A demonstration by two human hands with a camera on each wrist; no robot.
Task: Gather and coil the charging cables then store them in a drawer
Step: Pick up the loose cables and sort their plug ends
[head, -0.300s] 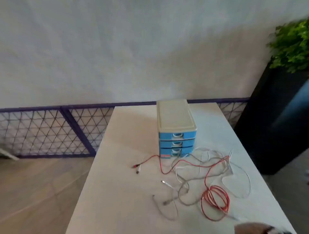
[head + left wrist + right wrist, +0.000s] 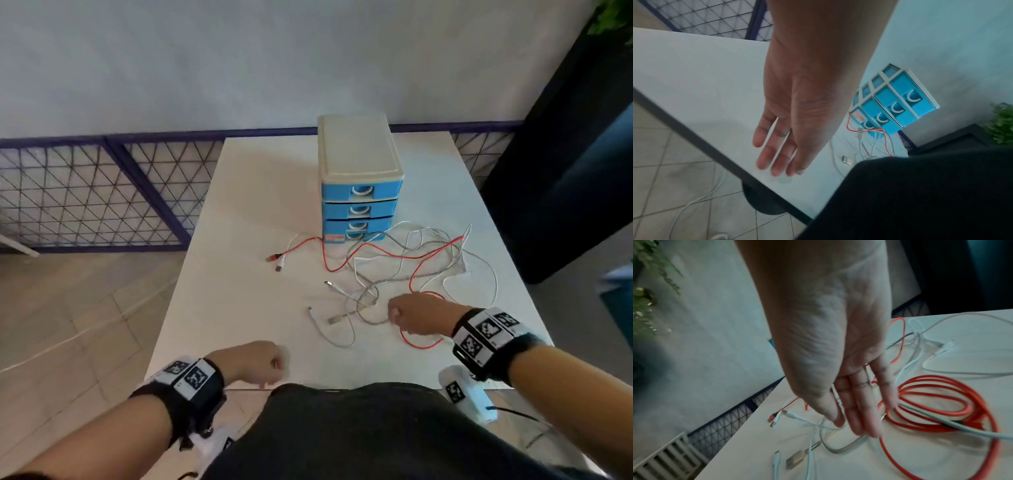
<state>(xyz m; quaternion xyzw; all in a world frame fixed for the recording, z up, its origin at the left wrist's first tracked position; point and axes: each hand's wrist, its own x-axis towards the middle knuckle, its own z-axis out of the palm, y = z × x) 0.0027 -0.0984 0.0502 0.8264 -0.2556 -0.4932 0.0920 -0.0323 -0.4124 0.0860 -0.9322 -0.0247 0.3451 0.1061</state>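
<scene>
**Head view: gathering not yet begun**

Nothing is held. Straight fingers of the right hand (image 2: 416, 318) are poised over the cables (image 2: 394, 270), tangled at 6 o'clock of the drawers (image 2: 359, 202); the left hand (image 2: 260, 363) hangs relaxed. One cable must be pinched next.

Red cable (image 2: 368, 245) snakes from the drawer unit's foot across the white table (image 2: 239, 308), ending in loose coils near the front right; white cables (image 2: 479, 270) and a braided grey cable (image 2: 404, 279) tangle through it; blue three-drawer unit (image 2: 359, 192) stands upright behind, drawers closed.
</scene>
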